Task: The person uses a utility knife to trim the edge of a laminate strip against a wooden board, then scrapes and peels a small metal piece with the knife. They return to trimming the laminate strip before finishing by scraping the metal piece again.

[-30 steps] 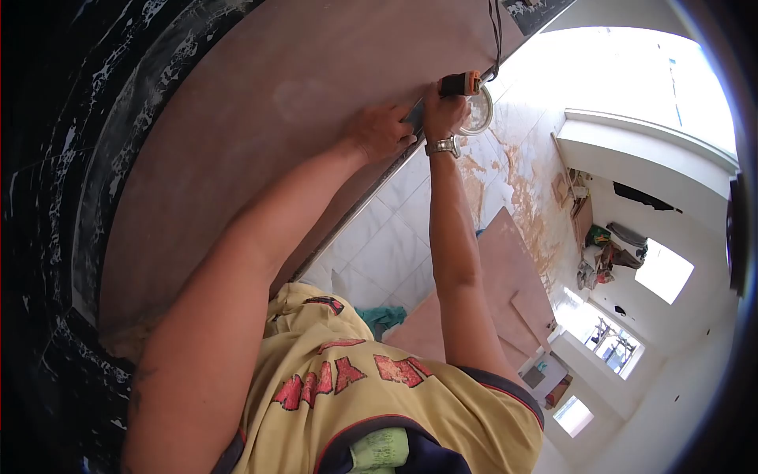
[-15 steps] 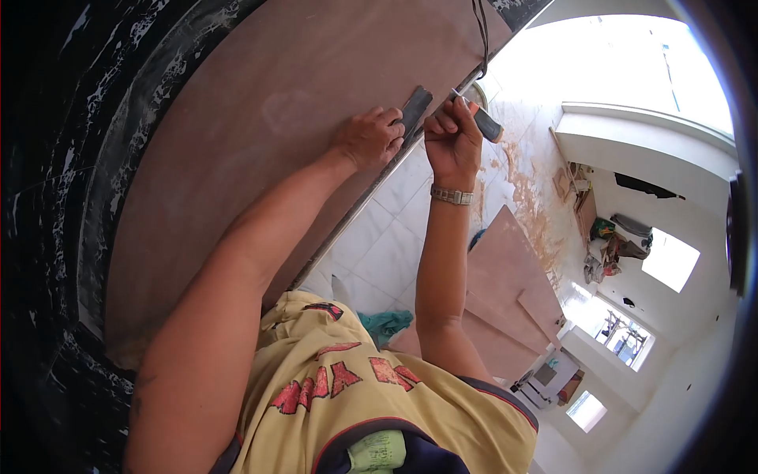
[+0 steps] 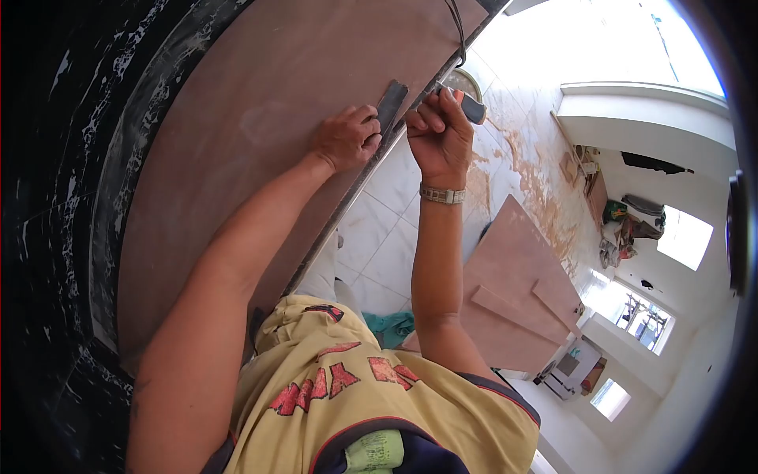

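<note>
My left hand (image 3: 346, 141) is closed, its curled fingers pressing on a dark grey flat strip (image 3: 392, 99). The strip lies along the edge of a large brownish-pink panel (image 3: 260, 103). Just past that edge, my right hand (image 3: 440, 130) is closed around a hand tool with a dark grey and orange handle (image 3: 473, 109). The thin metal end of the tool points toward the panel's edge; its exact kind is hard to make out, being partly hidden by my fingers.
Black marble-patterned stone (image 3: 59, 197) borders the panel on the left. A dark cable (image 3: 459, 35) hangs over its upper edge. White floor tiles (image 3: 371, 229) carry brown dust, and more pinkish boards (image 3: 513, 292) lie at the right. A teal cloth (image 3: 389, 328) is near my body.
The view has shifted, so both hands and the panel edge appear slightly farther left. My left hand stays on the strip, and the tool remains in my right hand near the edge.
</note>
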The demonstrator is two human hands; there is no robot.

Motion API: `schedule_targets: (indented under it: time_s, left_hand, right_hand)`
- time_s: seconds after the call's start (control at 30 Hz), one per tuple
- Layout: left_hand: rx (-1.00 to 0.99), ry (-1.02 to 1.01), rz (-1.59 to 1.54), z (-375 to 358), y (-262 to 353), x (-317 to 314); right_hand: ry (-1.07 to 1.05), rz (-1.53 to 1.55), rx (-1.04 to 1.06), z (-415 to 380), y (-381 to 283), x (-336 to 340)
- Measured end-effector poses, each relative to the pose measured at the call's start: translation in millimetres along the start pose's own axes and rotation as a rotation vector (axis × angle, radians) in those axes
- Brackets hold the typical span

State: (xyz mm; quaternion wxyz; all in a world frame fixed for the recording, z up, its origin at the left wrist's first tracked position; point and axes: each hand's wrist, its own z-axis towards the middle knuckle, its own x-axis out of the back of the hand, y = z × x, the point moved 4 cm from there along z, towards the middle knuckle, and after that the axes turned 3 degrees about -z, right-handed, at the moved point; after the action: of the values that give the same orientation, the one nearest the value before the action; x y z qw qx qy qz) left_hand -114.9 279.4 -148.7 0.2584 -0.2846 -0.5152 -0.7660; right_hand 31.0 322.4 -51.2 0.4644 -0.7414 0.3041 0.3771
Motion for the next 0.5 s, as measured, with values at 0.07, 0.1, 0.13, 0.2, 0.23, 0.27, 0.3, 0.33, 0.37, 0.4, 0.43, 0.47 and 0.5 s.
schedule_targets:
  time_s: [0.07,0.1,0.13,0.2,0.23,0.27,0.3,0.33,0.37,0.4,0.43,0.47,0.5]
  left_hand:
    - [0.009,-0.008,0.007,-1.5,-1.6,1.6]
    - [0.02,-0.02,0.011,-1.1,-1.4,0.9]
    - [0.033,-0.032,0.015,-1.3,-1.4,0.4]
    - [0.021,-0.029,0.025,-0.2,-0.5,0.0]
    - [0.013,-0.026,0.03,0.8,0.1,0.1]
    - [0.01,-0.028,0.025,-0.3,-1.2,1.9]
    - [0.007,-0.031,0.02,0.1,-0.9,2.9]
    - [0.005,-0.034,0.015,0.6,-0.3,3.5]
    - [0.009,-0.036,0.015,1.7,0.4,3.4]
    - [0.016,-0.04,0.017,2.2,1.4,2.7]
    - [0.024,-0.045,0.018,1.3,1.2,2.5]
    - [0.018,-0.034,0.028,-0.2,1.8,2.1]
    - [0.01,-0.024,0.038,-1.9,1.8,0.9]
  right_hand:
    - [-0.091,0.053,-0.016,-3.8,0.9,-5.5]
    - [-0.109,0.066,-0.013,-5.2,-0.4,-8.1]
    - [-0.126,0.079,-0.012,-7.1,-1.1,-11.7]
    - [-0.143,0.089,-0.008,-11.0,-1.8,-16.8]
    - [-0.144,0.087,-0.005,-12.9,-1.8,-19.1]
    - [-0.149,0.084,-0.001,-14.3,0.0,-21.9]
    - [-0.133,0.081,0.006,-14.4,-1.8,-22.7]
    - [-0.117,0.077,0.013,-14.4,-3.0,-22.2]
    - [-0.1,0.074,0.018,-13.5,-3.8,-21.3]
    - [-0.02,-0.155,0.087,-9.7,-6.0,-17.2]
    - [0.061,-0.383,0.154,-3.3,-6.0,-12.5]
    - [0.144,-0.611,0.222,2.9,-6.3,-5.5]
    - [0.193,-1.023,0.298,11.3,-9.2,9.0]
